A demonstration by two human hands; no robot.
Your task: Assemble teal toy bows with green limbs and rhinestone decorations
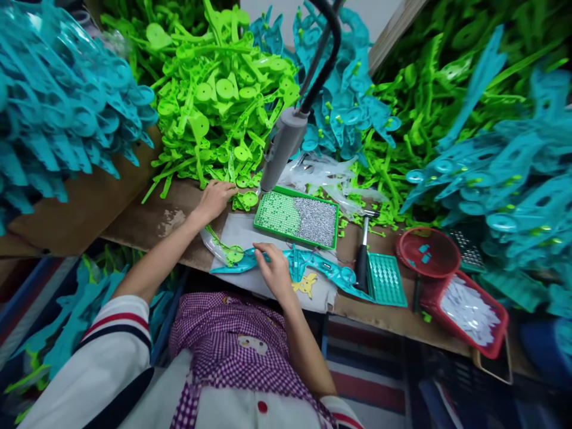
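Note:
My left hand (217,199) reaches to the front edge of a heap of bright green plastic parts (223,89). Its fingers stretch toward a green part with a round disc (246,201); whether they touch it I cannot tell. Over a long blue plastic part (313,262) lying across the grey cloth is my right hand (274,268), fingers bent and apart, with no grip showing. A green disc-ended part (232,254) with clear plastic beside it rests at the blue part's left end. Beside the right hand is a yellow rabbit-shaped figure (304,285).
A grey hanging power screwdriver (283,143) points down beside a green tray (297,239) of small metal pieces. To the right are a hammer (363,256), a teal perforated tray (388,280), a red bowl (429,271) and a red bin (496,342). Blue parts (67,101) are piled left.

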